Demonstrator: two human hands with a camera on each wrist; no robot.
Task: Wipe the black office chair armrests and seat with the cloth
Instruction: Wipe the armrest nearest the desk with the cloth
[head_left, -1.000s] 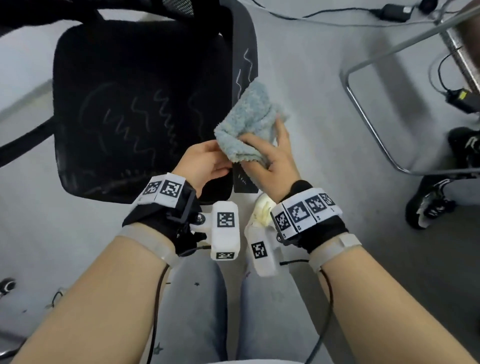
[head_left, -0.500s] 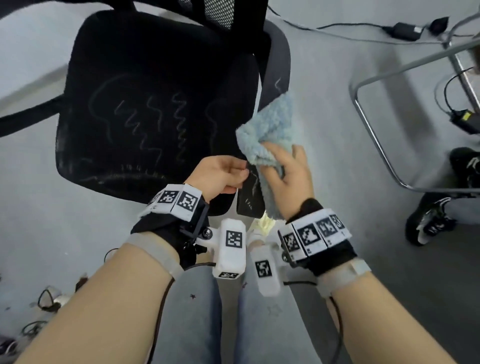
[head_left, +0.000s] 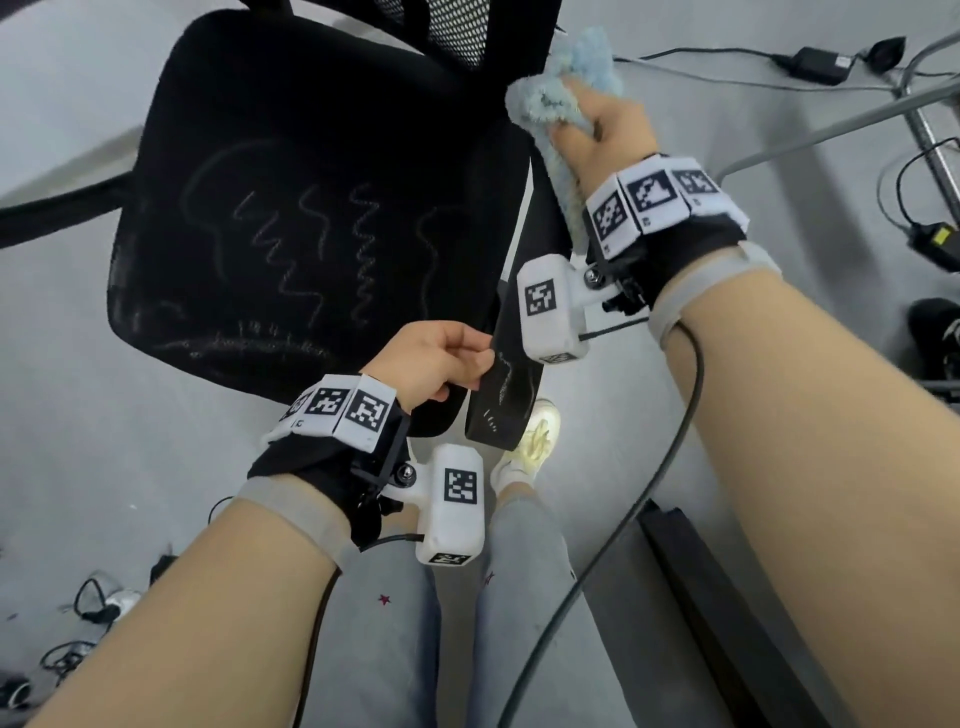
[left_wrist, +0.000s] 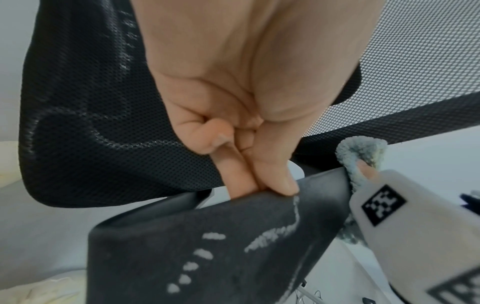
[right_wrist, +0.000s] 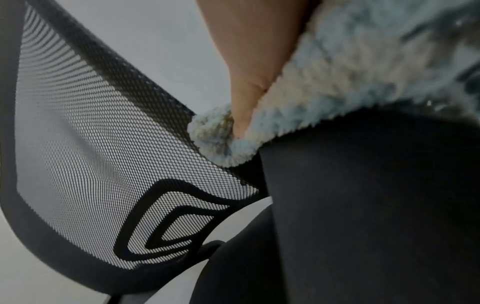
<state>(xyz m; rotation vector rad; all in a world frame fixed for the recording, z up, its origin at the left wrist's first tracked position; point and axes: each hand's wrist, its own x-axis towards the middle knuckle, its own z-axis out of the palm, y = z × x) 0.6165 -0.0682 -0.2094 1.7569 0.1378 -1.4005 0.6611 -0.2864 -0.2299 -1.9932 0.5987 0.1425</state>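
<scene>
1. Right hand (head_left: 597, 124) has moved the cloth (head_left: 566, 78) from the armrest's (head_left: 509, 384) near end to its far end, gripping it.
2. Left hand (head_left: 431, 364) pinches the armrest's near edge.
3. Seat (head_left: 311, 208) bears chalk marks.

Left hand (head_left: 434, 364) low and near the body, thumb and forefinger pinching the near edge of the armrest (head_left: 511, 384), other fingers curled, right arm stretched forward, right hand (head_left: 597, 130) gripping the cloth (head_left: 563, 88) at the armrest's far end, tagged bands on both wrists
</scene>
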